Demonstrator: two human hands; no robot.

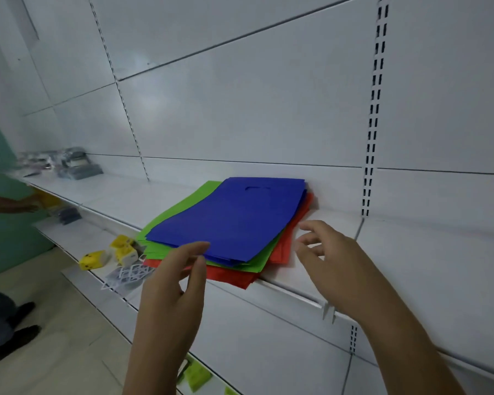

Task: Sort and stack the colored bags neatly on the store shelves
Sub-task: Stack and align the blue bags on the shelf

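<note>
Pile of flat bags on the white shelf (pixel 397 252), centre of frame, back edge against the rear panel. Three colour groups, fanned and out of register: blue bags (pixel 228 218) on top, green bags (pixel 180 206) beneath, showing at the left and along the near edge, red bags (pixel 234 276) lowest, poking out at the right side and past the near shelf lip

Long axis of the pile runs from lower left toward upper right of the frame, away from the person; cut-out handle of the top blue bag sits at the far end

Left hand (pixel 171 283) at the near corner of the pile, fingers loosely extended, thumb apart, fingertips at or just over the blue edge; contact cannot be told, nothing pinched. Right hand (pixel 334 260) just right of the pile beside the red edge, fingers curled and spread, apart from the bags, holding nothing

Judgement: the two hands flank the pile, left nearer; the next move likely turns on squaring the near and right edges or lifting off the blue group. Red overhang at the lip could slip off if nudged

No containers on this shelf. Lower shelf, lower left of frame: yellow packets (pixel 109 253). Far upper left: wrapped grey goods (pixel 74 163). Another person at the left edge
</note>
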